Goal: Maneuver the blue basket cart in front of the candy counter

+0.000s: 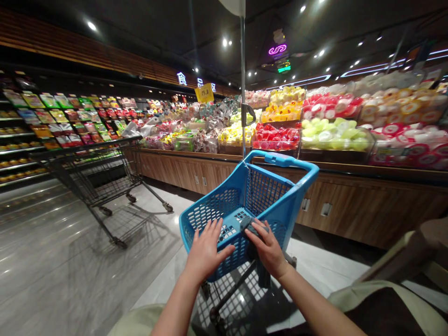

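Well, left of the blue plastic shopping cart [224,205], shelves of bright packaged goods [52,116] line the far wall. Nearer the blue cart, and well apart from it, stands a black wire shopping cart [98,177] on a shiny gray floor [45,252], with a white plastic bag [135,129] lying at its far end.

The person's left hand [206,249] rests palm down on the near side of the blue cart, its fingers [213,233] spread wide and not curled around anything. Just beside it, the right hand [268,247] sits on the same side, its fingers [261,233] curled narrowly over a dark gray cloth [257,252], which hangs down against the blue cart's mesh.

Past the far rim of the blue cart, a thin metal pole [242,84] rises, with a yellow price sign [204,93] to its left. Behind the blue cart, and to its right, clear bins of brightly wrapped sweets [336,135] sit on a long wooden counter [350,205]. Closer in at the lower right, beyond the right arm, is a bag with pale straps [392,303].
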A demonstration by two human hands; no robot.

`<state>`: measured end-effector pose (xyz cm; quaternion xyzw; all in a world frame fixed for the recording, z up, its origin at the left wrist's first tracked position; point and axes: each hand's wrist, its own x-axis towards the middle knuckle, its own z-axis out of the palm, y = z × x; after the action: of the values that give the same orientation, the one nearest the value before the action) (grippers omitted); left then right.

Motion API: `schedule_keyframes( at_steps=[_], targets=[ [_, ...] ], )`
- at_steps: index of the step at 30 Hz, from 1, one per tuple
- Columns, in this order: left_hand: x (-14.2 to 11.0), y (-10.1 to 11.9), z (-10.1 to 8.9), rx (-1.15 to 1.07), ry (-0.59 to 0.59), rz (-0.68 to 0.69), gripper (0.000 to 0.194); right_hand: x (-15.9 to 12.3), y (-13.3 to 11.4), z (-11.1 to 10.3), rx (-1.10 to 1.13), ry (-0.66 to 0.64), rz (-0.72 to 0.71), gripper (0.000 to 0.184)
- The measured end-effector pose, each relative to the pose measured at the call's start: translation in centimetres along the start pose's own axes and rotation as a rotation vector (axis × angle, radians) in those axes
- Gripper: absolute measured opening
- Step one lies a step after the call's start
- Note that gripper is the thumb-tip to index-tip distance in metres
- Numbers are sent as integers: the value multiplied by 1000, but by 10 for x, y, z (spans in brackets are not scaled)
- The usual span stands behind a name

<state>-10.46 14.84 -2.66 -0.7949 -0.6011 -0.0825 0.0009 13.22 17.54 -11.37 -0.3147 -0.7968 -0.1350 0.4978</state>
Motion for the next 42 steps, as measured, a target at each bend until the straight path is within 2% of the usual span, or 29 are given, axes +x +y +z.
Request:
schedule_keyframes(
  at_steps=[6, 8, 12, 16, 21, 26, 31, 37, 42],
  targets=[
    [4, -5, 0, -3, -7, 3, 87, 2, 38, -18, -38, 96, 131, 57],
    [6, -5, 1, -8, -4, 14, 87, 3, 38, -18, -37, 109, 172, 58],
    [10, 0, 3, -13, 5, 19, 86, 3, 20, -3, -30, 107, 214, 54],
    [14, 2, 2, -9, -9, 11, 86, 4, 17, 3, -26, 119, 187, 48],
    [19, -2, 1, -4, -4, 0, 84, 8, 44, -18, -34, 26, 65, 45],
    [22, -4, 1, -7, -13, -3, 83, 12, 64, -34, -170, 86, 137, 49],
    [26, -2, 0, -11, -16, -8, 82, 22, 68, -27, -325, -10, 182, 55],
    [28, 2, 2, -17, -34, 4, 81, 20, 73, -16, -188, 95, 229, 61],
    [33, 6, 1, -5, -33, -15, 80, 7, 49, 1, -99, 3, 87, 61]
  ],
)
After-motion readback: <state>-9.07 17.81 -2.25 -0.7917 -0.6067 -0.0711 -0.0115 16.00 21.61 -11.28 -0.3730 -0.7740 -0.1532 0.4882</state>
